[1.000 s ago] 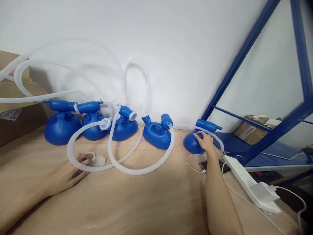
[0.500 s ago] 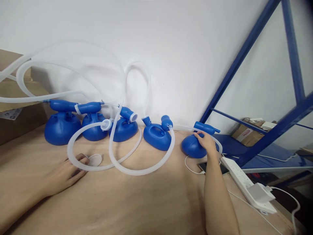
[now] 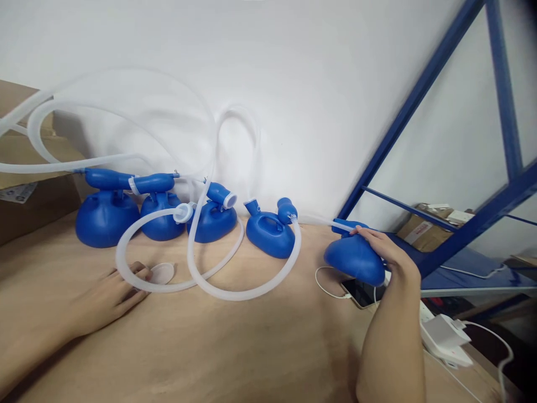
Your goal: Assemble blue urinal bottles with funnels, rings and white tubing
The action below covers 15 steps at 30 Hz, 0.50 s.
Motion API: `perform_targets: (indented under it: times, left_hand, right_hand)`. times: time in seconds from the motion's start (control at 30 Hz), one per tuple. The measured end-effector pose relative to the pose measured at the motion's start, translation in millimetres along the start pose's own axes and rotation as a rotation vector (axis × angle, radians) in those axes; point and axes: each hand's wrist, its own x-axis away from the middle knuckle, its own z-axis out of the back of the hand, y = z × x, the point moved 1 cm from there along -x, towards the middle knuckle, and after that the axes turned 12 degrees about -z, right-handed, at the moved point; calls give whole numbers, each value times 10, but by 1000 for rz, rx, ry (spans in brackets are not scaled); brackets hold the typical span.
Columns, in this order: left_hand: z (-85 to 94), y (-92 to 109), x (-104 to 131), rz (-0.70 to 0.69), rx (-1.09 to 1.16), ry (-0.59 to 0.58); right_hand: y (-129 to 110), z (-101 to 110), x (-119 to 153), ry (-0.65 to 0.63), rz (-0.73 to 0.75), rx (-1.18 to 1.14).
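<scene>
On the right, my right hand [image 3: 384,246] is closed at the top of a blue urinal bottle [image 3: 352,257], with a white hose lying under its fingertips. The bottle is tilted above a phone [image 3: 361,291]. My left hand [image 3: 119,294] rests palm down on the table, thumb apart from loosely bent fingers. Its fingertips are at the edge of a round white lid [image 3: 162,273]. A looped, translucent hose [image 3: 247,294] passes over those fingertips. Several more blue bottles line the wall, among them one with a handle hole [image 3: 268,238] and one with an open white-rimmed neck [image 3: 216,221].
Cardboard boxes [image 3: 42,207] stand at the left end of the wooden table [image 3: 235,352]. To the right are a white power strip [image 3: 451,354] with a charger [image 3: 445,331], white cables and a blue metal rack [image 3: 413,112]. Other hoses arch against the wall.
My right hand and its bottle have shifted right and nearer to me; the bottle has tilted, uncovering more of the phone. My left hand has stayed in place.
</scene>
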Motion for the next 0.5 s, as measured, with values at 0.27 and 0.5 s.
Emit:
perform_targets:
  times: [0.27, 0.5]
  left_hand:
    - [33, -176, 1, -53, -1, -85]
    - [-26, -213, 37, -66, -17, 9]
  right_hand:
    - [101, -136, -252, 159, 3, 158]
    - [225, -181, -439, 196, 52, 272]
